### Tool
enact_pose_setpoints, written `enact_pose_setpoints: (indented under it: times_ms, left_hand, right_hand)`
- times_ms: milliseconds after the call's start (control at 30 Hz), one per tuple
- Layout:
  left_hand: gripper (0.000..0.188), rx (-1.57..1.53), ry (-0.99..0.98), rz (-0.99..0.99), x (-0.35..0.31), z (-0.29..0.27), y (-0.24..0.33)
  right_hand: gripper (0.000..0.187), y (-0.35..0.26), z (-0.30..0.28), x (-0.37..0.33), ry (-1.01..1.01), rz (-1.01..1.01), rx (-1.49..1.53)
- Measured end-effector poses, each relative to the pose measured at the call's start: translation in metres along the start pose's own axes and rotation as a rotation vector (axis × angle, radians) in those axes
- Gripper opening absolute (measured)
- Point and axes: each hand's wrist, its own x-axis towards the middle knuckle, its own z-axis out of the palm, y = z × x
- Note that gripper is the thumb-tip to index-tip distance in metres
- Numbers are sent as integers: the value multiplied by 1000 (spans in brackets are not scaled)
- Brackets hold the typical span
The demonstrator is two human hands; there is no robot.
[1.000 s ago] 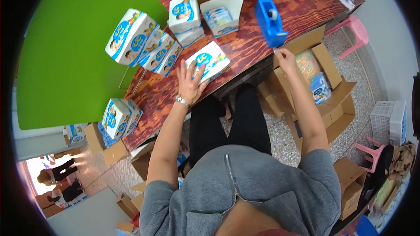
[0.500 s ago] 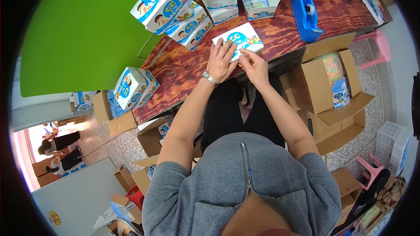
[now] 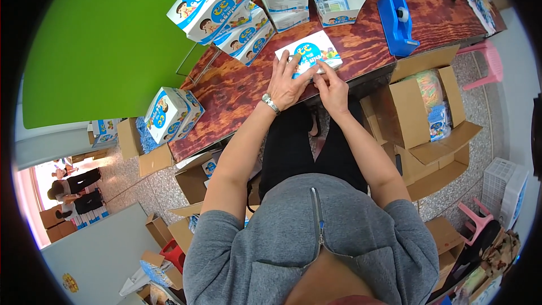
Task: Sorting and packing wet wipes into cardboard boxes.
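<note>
A small white and blue printed carton (image 3: 317, 45) lies closed on the table, close to its front edge. My left hand (image 3: 286, 85) rests on the carton's left part with fingers spread and stretched out; a metal watch (image 3: 270, 103) is on that wrist. At the carton's near edge, my right hand (image 3: 333, 91) has its thumb and index finger closed on the edge, the other fingers bent. The two hands' fingertips nearly meet there. Whatever lies under the fingers is hidden.
Stacked printed cartons (image 3: 212, 5) stand at the back left, and another carton pair (image 3: 172, 114) at the table's left end. An opened carton with packets (image 3: 341, 5) sits behind. A blue tape dispenser (image 3: 397, 25) is to the right. A big cardboard box (image 3: 409, 116) stands right, below the table.
My right index finger has moved up from a pinch with the thumb onto the carton's near edge. The left fingers have shifted slightly over the top. The carton stays in place.
</note>
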Motion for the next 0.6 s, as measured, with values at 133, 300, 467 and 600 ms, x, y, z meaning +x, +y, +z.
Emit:
enact_pose_setpoints:
  times_ms: [133,300,467,600]
  left_hand:
    - [51,103,-29,39,-1,-1,0]
    - [47,88,-8,68,2,-1,-2]
    - [50,34,-7,10,5,-4,2]
    - [89,-150,235,-372,-20,5,11]
  right_hand:
    - [56,11,0,-2,-30,63,-340]
    - [67,17,1,2,-32,-5,-528]
    - [76,16,-16,4,-226,-53,-747]
    - [76,-2,-40,4,7,-31,-532]
